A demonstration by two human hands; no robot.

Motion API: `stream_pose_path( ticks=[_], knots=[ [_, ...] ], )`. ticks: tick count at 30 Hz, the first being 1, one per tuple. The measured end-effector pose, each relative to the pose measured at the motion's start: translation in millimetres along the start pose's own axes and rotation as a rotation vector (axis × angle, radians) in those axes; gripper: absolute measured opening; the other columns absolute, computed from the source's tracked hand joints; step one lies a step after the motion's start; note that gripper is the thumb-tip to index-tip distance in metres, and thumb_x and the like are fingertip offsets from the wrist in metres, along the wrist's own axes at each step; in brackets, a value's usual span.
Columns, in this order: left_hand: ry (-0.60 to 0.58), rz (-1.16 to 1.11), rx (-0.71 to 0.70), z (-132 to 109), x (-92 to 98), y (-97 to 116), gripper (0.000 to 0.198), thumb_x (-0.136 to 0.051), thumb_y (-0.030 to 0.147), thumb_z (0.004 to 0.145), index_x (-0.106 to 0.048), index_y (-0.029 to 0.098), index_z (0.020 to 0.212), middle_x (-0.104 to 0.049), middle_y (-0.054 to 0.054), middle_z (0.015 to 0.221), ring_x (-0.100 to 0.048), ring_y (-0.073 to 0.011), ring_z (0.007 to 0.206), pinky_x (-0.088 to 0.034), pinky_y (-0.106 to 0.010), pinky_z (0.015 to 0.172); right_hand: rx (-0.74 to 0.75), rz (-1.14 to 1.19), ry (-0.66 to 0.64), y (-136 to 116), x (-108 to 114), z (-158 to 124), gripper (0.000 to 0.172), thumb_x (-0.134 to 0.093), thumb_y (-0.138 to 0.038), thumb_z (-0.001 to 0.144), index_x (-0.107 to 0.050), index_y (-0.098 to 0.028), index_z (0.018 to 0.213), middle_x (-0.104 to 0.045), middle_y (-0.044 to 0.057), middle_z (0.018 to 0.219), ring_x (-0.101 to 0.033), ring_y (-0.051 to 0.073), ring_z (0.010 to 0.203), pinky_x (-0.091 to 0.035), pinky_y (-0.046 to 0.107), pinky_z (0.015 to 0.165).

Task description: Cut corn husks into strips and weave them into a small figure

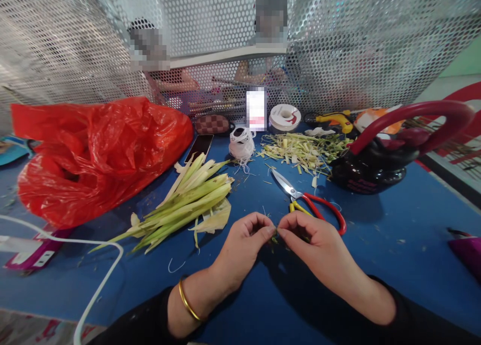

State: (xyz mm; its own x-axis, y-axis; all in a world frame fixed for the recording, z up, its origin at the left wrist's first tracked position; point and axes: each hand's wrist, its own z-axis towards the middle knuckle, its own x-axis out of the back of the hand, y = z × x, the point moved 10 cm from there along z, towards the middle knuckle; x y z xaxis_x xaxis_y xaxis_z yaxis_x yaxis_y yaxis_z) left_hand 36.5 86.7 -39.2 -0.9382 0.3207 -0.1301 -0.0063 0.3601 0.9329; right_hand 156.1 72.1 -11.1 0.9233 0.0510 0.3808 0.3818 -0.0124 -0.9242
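Our left hand (245, 247) and right hand (320, 246) pinch wispy green plant bits (275, 240) between them; looks like fiddly fingerwork, so next we'd need a steady pinch.

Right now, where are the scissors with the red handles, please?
In the head view, the scissors lie right of centre on the blue table, just beyond the right hand, their tips near the green cuttings.

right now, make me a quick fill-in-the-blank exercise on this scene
The left hand and right hand are close together above the ____ table.
A gold bangle circles the ____ wrist.
The scissors lying beyond the hands have ____ handles.

Missing words: blue; left; red.
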Motion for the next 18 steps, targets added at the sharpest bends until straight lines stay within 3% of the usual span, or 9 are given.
stream_pose_path(
  ticks=[11, 18],
  knots=[
    [-0.041, -0.076, 0.024, 1, -4.2, -4, 0.02, -0.068, 0.033, 0.077, -0.059, 0.016, 0.074, -0.053, 0.003, 0.067, -0.047, -0.0113, 0.063, -0.035, -0.025, 0.063, 0.218, -0.111, 0.007, -21, 1, -7, 0.012, -0.054, -0.021, 0.088, -0.062, -0.022, 0.08, -0.064, 0.0, 0.074, -0.058, 0.014, 0.068, -0.046, 0.025, 0.064],
    [0.023, -0.109, 0.041, 2, 1.6, -7, 0.022, -0.069, 0.035, 0.078, -0.058, 0.016, 0.076, -0.052, 0.003, 0.067, -0.045, -0.0099, 0.062, -0.035, -0.024, 0.061, -0.074, 0.109, -0.014, 7, -1, -2, 0.014, -0.056, -0.03, 0.084, -0.06, -0.021, 0.073, -0.054, -0.003, 0.06, -0.047, 0.012, 0.053, -0.039, 0.023, 0.048]
  ],
)
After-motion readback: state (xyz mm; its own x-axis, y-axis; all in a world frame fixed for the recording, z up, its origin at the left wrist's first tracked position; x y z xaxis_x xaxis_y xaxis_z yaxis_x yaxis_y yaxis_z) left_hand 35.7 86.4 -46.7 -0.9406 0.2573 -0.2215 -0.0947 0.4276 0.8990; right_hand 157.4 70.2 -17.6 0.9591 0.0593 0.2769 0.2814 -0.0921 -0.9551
